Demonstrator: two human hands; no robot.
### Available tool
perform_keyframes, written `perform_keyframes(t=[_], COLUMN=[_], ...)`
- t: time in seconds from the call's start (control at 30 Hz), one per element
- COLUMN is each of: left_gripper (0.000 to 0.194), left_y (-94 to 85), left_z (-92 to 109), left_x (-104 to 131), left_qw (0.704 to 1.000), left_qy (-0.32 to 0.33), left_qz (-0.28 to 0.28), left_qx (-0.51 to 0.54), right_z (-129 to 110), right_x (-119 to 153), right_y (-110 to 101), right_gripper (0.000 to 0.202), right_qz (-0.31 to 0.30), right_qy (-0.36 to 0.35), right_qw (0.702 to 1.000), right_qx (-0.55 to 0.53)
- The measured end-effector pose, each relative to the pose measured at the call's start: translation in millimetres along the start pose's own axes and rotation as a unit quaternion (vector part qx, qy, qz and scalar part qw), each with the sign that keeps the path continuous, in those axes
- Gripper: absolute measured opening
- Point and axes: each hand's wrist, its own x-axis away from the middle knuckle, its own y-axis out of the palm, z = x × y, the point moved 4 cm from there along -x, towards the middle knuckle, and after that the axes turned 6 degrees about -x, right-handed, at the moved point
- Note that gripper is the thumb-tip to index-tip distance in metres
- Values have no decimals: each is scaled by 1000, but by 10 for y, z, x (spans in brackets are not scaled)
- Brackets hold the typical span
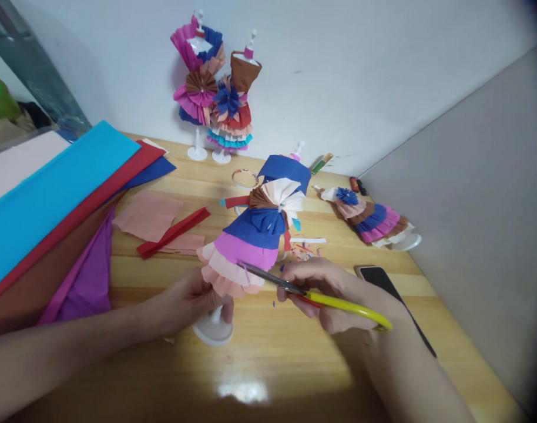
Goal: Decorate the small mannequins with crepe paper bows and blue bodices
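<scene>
A miniature dress form (213, 330) on a white round base leans away from me, wearing a ruffled crepe paper dress (253, 229) in blue, purple, white and pink. My left hand (193, 302) is closed around its stand just under the pink hem; some fingertips are hidden behind the stem. In my right hand (324, 291) is a pair of scissors (339, 306) with yellow and red handles. Their blades point left and lie across the pale ruffle, by a thin purple strip at the purple tier's edge. A pleated bow with a pearl-like centre sits at the waist.
Coloured crepe paper sheets (61, 194) are stacked at the left, beside pink pieces (147, 214) and a folded red strip (174, 232). Two dressed forms (235, 106) stand at the wall. Another dressed form (369, 220) lies at right, behind a phone (383, 288). Paper scraps (306, 251) lie behind my right hand.
</scene>
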Motion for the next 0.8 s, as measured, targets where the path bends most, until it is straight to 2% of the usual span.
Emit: perform_keyframes(t=[0.3,0.6,0.8], left_gripper=[60,58,54], left_y=[27,6,2], left_z=[-52,-27,-13], left_x=[1,-2,9], left_qw=[1000,1000,1000], left_qy=[17,22,5], left_qz=[2,17,20], left_qx=[-3,-7,-7], right_z=[-187,-120,-128], right_x=[-67,-20,-35], right_y=[91,50,61], right_gripper=[58,51,55], right_qz=[-11,2,-10], right_qy=[-40,5,-8], right_qw=[999,1000,1000], right_qx=[11,22,13])
